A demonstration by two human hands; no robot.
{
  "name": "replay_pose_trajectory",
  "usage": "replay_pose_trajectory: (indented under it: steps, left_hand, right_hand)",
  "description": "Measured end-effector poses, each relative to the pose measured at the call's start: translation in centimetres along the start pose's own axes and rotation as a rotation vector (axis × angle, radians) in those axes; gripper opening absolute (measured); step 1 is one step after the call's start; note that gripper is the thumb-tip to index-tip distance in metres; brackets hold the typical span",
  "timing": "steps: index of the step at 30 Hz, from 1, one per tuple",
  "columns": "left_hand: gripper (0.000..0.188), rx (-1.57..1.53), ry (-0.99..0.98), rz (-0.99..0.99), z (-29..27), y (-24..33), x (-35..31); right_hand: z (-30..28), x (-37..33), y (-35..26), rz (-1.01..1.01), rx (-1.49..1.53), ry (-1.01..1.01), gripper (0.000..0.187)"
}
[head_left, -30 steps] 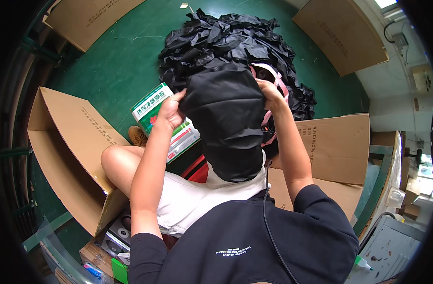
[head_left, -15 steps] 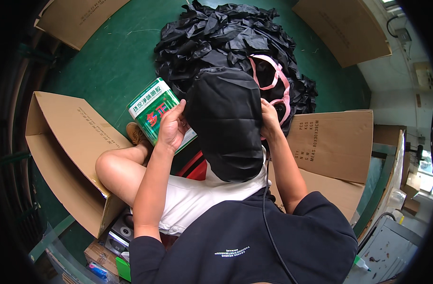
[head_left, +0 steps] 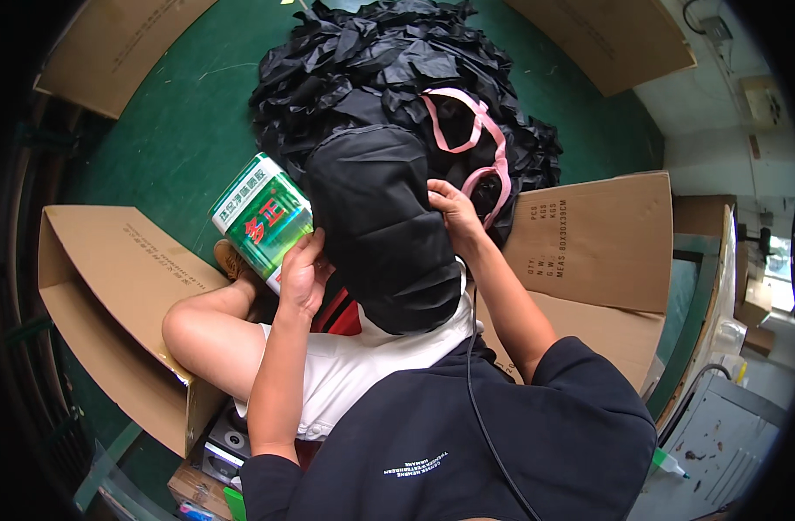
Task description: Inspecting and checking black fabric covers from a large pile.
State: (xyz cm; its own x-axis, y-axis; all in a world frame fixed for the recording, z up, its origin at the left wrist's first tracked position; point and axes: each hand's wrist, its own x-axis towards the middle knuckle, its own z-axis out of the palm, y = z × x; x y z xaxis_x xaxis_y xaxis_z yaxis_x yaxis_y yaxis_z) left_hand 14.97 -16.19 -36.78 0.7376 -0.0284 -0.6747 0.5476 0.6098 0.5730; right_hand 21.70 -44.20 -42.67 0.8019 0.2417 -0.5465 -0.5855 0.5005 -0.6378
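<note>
Here's the left hand (head_left: 303, 273), fingers curled closed on the black cover (head_left: 371, 226), right hand (head_left: 456, 211) pinching its right edge, green can (head_left: 263, 217) just beyond the left hand

green floor (head_left: 176, 130), on it a black fabric heap (head_left: 354, 78), cardboard boxes (head_left: 137, 278)

I see an open carton (head_left: 132, 278) at left, green floor (head_left: 176, 130) beyond it, and a stained grey case (head_left: 727, 425) lower right.
</note>
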Motion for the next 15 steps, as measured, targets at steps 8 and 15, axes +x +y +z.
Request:
replay_pose_trajectory:
  steps: [8, 15]
  left_hand:
    - [0.011, 0.063, 0.046, 0.026, -2.4, -1.4, 0.3]
    - [0.023, -0.046, 0.142, -0.014, -4.8, -1.2, 0.1]
  right_hand:
    - [0.8, -0.3, 0.9, -0.037, 0.138, -0.090, 0.017]
    - [-6.0, 6.7, 2.4, -0.043, -0.428, 0.339, 0.011]
